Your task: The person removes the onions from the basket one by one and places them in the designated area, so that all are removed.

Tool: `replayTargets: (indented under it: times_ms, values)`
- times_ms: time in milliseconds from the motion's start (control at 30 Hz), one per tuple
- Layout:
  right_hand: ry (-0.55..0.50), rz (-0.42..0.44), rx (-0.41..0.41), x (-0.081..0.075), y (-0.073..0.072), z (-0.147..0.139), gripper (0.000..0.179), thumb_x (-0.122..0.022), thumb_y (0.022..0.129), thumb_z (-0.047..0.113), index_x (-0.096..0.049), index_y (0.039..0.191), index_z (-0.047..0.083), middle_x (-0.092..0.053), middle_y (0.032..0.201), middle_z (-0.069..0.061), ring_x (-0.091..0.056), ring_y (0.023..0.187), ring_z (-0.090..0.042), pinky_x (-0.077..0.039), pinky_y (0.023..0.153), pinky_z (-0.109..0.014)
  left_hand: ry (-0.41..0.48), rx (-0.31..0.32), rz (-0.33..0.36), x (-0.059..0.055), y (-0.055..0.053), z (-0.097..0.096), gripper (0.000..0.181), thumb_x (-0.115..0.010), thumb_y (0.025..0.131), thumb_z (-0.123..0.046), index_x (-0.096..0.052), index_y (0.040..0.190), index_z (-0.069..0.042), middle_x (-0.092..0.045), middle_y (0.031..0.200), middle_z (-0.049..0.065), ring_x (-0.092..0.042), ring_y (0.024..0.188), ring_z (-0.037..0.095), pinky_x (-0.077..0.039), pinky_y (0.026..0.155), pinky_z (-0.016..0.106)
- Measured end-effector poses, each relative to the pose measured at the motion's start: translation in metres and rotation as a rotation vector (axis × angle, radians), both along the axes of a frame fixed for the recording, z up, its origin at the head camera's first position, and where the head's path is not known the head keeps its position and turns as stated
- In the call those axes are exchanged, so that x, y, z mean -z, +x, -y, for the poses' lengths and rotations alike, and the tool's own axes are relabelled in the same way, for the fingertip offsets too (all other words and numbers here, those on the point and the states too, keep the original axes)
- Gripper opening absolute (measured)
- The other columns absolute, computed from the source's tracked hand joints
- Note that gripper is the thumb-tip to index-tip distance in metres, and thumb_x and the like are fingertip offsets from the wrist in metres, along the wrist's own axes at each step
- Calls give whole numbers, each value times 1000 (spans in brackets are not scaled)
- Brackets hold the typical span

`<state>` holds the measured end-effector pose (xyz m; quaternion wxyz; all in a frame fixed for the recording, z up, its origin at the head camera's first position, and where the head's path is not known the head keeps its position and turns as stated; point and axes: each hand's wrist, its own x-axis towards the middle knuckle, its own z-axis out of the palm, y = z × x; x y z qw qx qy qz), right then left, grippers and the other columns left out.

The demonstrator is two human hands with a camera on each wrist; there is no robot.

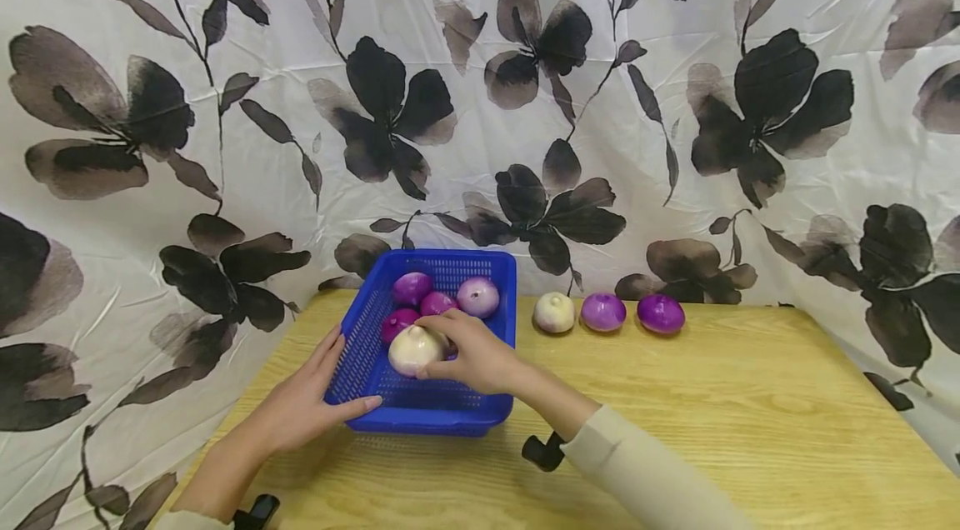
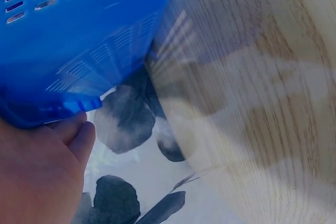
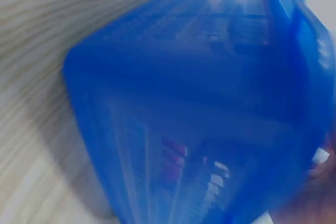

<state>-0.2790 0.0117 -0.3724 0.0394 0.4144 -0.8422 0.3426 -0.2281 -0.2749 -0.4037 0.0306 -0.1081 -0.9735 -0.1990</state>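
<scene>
In the head view, my right hand (image 1: 480,357) grips a whitish onion (image 1: 414,352) inside the blue plastic basket (image 1: 427,415), thumb at its near side and fingers over its far side. My left hand (image 1: 303,405) holds the basket's near left corner, with the thumb over the rim and the fingers along the outer left wall. Behind the held onion lie several purple onions (image 1: 412,289) and a paler one (image 1: 477,297). The right hand partly hides another onion. In the right wrist view, the basket wall (image 3: 173,93) fills most of the blurred picture.
To the basket's right, along the table's back edge, stand a white onion (image 1: 554,313), a light purple onion (image 1: 603,312) and a dark purple onion (image 1: 661,315). They rest on a wooden table (image 1: 735,413). A floral cloth (image 1: 480,122) hangs behind.
</scene>
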Motion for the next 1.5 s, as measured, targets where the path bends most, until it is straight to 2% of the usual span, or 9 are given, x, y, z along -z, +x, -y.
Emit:
replayTargets:
  times_ms: [133,333,433,567,667,800,1067,1300,1500]
  values:
    - [-38,9,15,-4,3,-16,57,-83,88,26,-61,138,8,-62,121,-8,-58,104,-16,-53,88,-26,3,-3,-8,0,1,0,119,-66,85,-72,-16,162,3,-11,170,22,-30,145,56,-36,106,73]
    - [-87,92,42,-7,7,-43,61,-81,90,22,-57,144,7,-58,134,-14,-61,114,-25,-56,95,-36,13,3,-6,-1,1,1,119,-66,85,-72,-16,162,3,-11,169,22,-29,145,56,-35,105,74]
    - [-101,88,61,-7,7,-56,61,-81,90,21,-57,144,6,-59,128,-14,-62,113,-26,-57,94,-40,18,12,-12,-1,1,1,119,-67,85,-71,-15,162,3,-10,170,22,-28,146,55,-35,106,73]
    - [-111,69,82,-4,5,-72,60,-81,89,19,-57,142,4,-62,122,-13,-63,109,-25,-58,92,-39,19,16,-13,0,1,2,118,-67,85,-71,-15,162,2,-9,170,20,-28,146,54,-35,106,73]
    - [-117,74,98,-2,4,-84,60,-82,89,17,-57,142,3,-62,127,-13,-63,111,-24,-57,93,-34,22,17,-11,2,2,2,119,-67,85,-72,-15,162,2,-9,170,20,-27,147,54,-34,107,72]
    - [-125,90,124,-1,3,-100,60,-81,89,16,-57,142,2,-60,134,-15,-62,114,-25,-57,94,-35,33,18,-2,3,2,2,120,-66,84,-74,-15,162,3,-8,171,19,-26,148,53,-33,108,72]
    - [-124,58,168,0,-3,-126,58,-81,90,17,-58,141,1,-63,125,-15,-64,106,-28,-58,90,-42,25,17,-8,0,1,2,121,-65,84,-74,-14,162,2,-8,171,19,-27,147,54,-34,108,72]
    - [-85,68,251,16,-12,-146,57,-80,91,17,-56,139,-1,-63,128,-19,-66,101,-30,-58,88,-46,24,19,-5,0,2,5,122,-66,84,-75,-14,162,3,-7,171,18,-26,148,53,-33,109,71]
    - [-73,82,286,36,-25,-159,59,-78,91,13,-53,140,-8,-61,126,-24,-65,94,-27,-58,82,-39,27,16,-10,4,1,6,121,-66,84,-75,-14,162,2,-7,171,18,-26,148,53,-33,109,72]
